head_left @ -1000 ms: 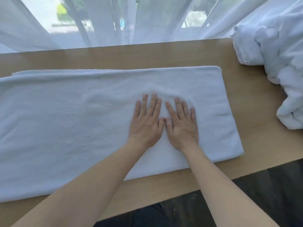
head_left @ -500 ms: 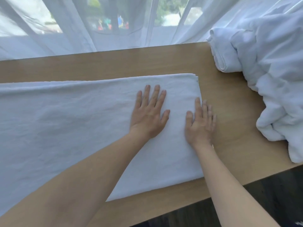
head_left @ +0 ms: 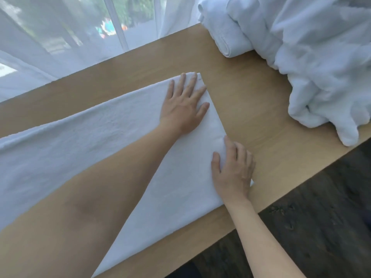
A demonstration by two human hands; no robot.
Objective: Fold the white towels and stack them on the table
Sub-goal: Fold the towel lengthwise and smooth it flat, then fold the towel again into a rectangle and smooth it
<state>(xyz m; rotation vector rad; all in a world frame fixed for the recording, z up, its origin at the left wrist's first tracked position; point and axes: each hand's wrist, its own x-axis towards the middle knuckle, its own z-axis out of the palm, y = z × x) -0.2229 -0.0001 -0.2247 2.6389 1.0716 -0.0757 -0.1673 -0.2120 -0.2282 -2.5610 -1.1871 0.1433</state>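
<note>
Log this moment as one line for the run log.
step: smoothing towel | left hand: flat on towel far corner | right hand: at its right edge | unfolded pile: far right of table

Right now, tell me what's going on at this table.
A person is folding a white towel laid flat along the wooden table. The left hand presses flat near the towel's far right corner. The right hand rests at its right edge, fingers bent at the border. A heap of unfolded white towels waits at the table's far right. No folded stack is in view.
</note>
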